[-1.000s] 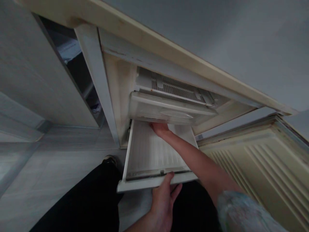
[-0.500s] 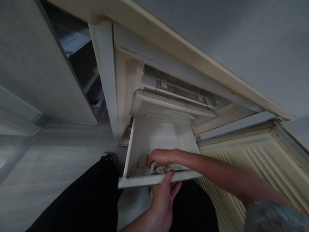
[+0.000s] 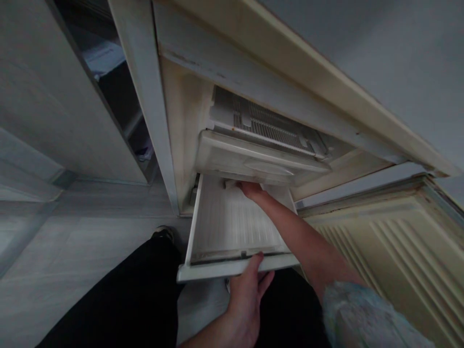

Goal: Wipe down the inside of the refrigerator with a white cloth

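Note:
A white drawer with a ribbed floor is pulled out of a fridge or freezer compartment. My left hand grips its front edge, thumb on top and fingers below. Deep inside, at the back of the drawer, is my right hand, closed on a pale cloth that is mostly hidden by the hand and the shadow. Above it sits a closed translucent drawer front.
An opened door with a ribbed inner panel stands at the right. At the left are a cabinet panel and a dark gap holding papers. My legs and one shoe are below.
My right hand has moved with the cloth from the front of the drawer to its back. My left hand stays on the front edge. The view has shifted slightly.

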{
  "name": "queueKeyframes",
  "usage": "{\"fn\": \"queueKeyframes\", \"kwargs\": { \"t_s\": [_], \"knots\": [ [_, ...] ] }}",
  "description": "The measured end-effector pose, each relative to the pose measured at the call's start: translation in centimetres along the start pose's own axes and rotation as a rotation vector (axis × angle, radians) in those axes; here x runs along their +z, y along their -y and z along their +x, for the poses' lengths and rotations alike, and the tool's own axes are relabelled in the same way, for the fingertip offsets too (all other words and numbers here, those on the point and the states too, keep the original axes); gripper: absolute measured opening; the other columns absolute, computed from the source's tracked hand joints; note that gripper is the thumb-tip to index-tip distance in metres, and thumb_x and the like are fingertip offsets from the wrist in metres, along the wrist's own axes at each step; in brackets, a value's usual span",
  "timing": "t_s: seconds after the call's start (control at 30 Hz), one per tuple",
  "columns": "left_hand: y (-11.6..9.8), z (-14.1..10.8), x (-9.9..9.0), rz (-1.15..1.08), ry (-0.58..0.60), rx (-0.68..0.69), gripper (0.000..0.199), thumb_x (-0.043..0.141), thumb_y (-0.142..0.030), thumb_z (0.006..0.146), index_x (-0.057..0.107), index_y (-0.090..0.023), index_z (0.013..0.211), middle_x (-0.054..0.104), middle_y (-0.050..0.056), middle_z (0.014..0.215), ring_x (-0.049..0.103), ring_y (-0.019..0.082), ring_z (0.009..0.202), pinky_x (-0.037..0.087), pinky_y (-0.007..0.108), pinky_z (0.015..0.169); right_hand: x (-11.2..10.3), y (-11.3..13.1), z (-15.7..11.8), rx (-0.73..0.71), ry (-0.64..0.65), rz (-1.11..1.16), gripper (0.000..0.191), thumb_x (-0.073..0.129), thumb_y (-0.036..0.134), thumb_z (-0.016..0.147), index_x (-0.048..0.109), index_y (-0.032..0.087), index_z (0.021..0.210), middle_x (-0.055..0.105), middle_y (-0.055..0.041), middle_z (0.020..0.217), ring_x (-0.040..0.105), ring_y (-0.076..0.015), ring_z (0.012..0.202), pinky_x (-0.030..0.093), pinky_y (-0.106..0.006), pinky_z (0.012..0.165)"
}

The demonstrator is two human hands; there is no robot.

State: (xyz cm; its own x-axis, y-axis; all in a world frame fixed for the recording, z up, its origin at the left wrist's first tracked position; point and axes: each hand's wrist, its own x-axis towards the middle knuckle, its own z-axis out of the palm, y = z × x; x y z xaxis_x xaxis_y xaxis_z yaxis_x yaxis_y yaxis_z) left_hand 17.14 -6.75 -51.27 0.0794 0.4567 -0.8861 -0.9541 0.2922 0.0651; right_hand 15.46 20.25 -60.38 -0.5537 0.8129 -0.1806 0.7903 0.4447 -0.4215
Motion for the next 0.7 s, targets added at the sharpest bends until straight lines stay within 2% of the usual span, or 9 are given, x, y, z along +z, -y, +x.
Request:
{"fn": "queueKeyframes", "kwargs": {
  "t_s": [0.1, 0.2, 0.3, 0.37, 0.4, 0.43, 0.53, 0.6, 0.7],
  "knots": [
    [0.1, 0.2, -0.1, -0.007, -0.005, -0.019, 0.032, 0.073, -0.015, 0.089, 0.063, -0.008, 0.119, 0.071, 0.017, 0.121, 0.074, 0.027, 0.101, 0.063, 0.043, 0.095, 0.3, -0.8, -2.8, -0.136, 0.168, -0.077, 0.022, 0.066, 0.012, 0.085, 0.079, 0.02, 0.101, 0.073, -0.0105, 0.118, 0.063, -0.0299, 0.12, 0.043, -0.042, 0.107],
    [0.2, 0.4, -0.4, -0.015, 0.026, -0.02, 0.03, 0.07, -0.016, 0.092, 0.064, -0.01, 0.12, 0.071, 0.016, 0.122, 0.072, 0.027, 0.108, 0.062, 0.041, 0.098, 0.3, -0.8, -7.6, -0.296, 0.446, -0.147, 0.014, 0.068, 0.011, 0.084, 0.079, 0.018, 0.089, 0.076, -0.0088, 0.098, 0.069, -0.0252, 0.103, 0.048, -0.033, 0.095],
    [0.3, 0.3, -0.5, -0.037, 0.045, 0.015, 0.029, 0.067, -0.013, 0.094, 0.063, -0.013, 0.122, 0.071, 0.014, 0.123, 0.071, 0.026, 0.11, 0.061, 0.042, 0.098, 0.0, 0.1, -11.8, -0.435, 0.812, -0.151, 0.016, 0.072, 0.017, 0.085, 0.079, 0.02, 0.1, 0.076, -0.004, 0.095, 0.07, -0.0192, 0.093, 0.048, -0.025, 0.083],
    [0.3, 0.2, -0.3, -0.034, 0.054, 0.036, 0.029, 0.066, -0.012, 0.094, 0.063, -0.014, 0.123, 0.07, 0.014, 0.125, 0.072, 0.026, 0.109, 0.062, 0.042, 0.097, -0.9, 0.7, -12.8, -0.457, 0.931, -0.185, 0.018, 0.074, 0.021, 0.086, 0.079, 0.021, 0.103, 0.076, -0.0036, 0.094, 0.07, -0.0187, 0.09, 0.048, -0.024, 0.078],
    [0.2, 0.1, -0.1, -0.028, 0.06, 0.044, 0.03, 0.067, -0.012, 0.093, 0.063, -0.013, 0.123, 0.07, 0.015, 0.126, 0.072, 0.027, 0.11, 0.062, 0.042, 0.096, -1.6, 0.8, -12.6, -0.422, 0.871, -0.244, 0.015, 0.072, 0.021, 0.087, 0.079, 0.02, 0.101, 0.076, -0.0052, 0.095, 0.07, -0.0201, 0.09, 0.049, -0.025, 0.077],
    [0.1, 0.0, 0.0, -0.019, 0.061, 0.046, 0.031, 0.068, -0.013, 0.093, 0.063, -0.013, 0.123, 0.07, 0.015, 0.126, 0.072, 0.027, 0.11, 0.062, 0.043, 0.096, -2.3, 0.7, -12.1, -0.361, 0.736, -0.323, 0.014, 0.068, 0.02, 0.089, 0.079, 0.019, 0.098, 0.076, -0.0083, 0.099, 0.07, -0.0227, 0.094, 0.049, -0.028, 0.079],
    [-0.1, -0.3, 0.5, 0.006, 0.02, 0.035, 0.033, 0.071, -0.015, 0.091, 0.063, -0.011, 0.123, 0.071, 0.016, 0.123, 0.073, 0.028, 0.105, 0.063, 0.042, 0.094, -4.3, -0.5, -8.8, -0.138, 0.256, -0.504, 0.027, 0.057, 0.015, 0.094, 0.075, 0.015, 0.114, 0.07, -0.0196, 0.123, 0.065, -0.0333, 0.114, 0.049, -0.042, 0.094],
    [-0.2, -0.4, 0.7, 0.014, -0.016, 0.02, 0.035, 0.071, -0.015, 0.09, 0.062, -0.01, 0.123, 0.071, 0.016, 0.122, 0.074, 0.028, 0.101, 0.064, 0.042, 0.093, -4.7, -1.5, -6.2, -0.058, 0.159, -0.518, 0.034, 0.057, 0.018, 0.097, 0.069, 0.015, 0.128, 0.066, -0.0215, 0.13, 0.062, -0.0358, 0.121, 0.047, -0.047, 0.1],
    [-0.3, -0.5, 0.8, 0.012, -0.017, 0.004, 0.034, 0.072, -0.016, 0.09, 0.062, -0.007, 0.122, 0.072, 0.017, 0.12, 0.075, 0.028, 0.099, 0.064, 0.041, 0.093, -3.8, -2.6, -2.8, 0.013, 0.117, -0.341, 0.027, 0.057, 0.025, 0.099, 0.072, 0.018, 0.121, 0.071, -0.016, 0.123, 0.064, -0.0328, 0.117, 0.046, -0.045, 0.104]
  ]
}}
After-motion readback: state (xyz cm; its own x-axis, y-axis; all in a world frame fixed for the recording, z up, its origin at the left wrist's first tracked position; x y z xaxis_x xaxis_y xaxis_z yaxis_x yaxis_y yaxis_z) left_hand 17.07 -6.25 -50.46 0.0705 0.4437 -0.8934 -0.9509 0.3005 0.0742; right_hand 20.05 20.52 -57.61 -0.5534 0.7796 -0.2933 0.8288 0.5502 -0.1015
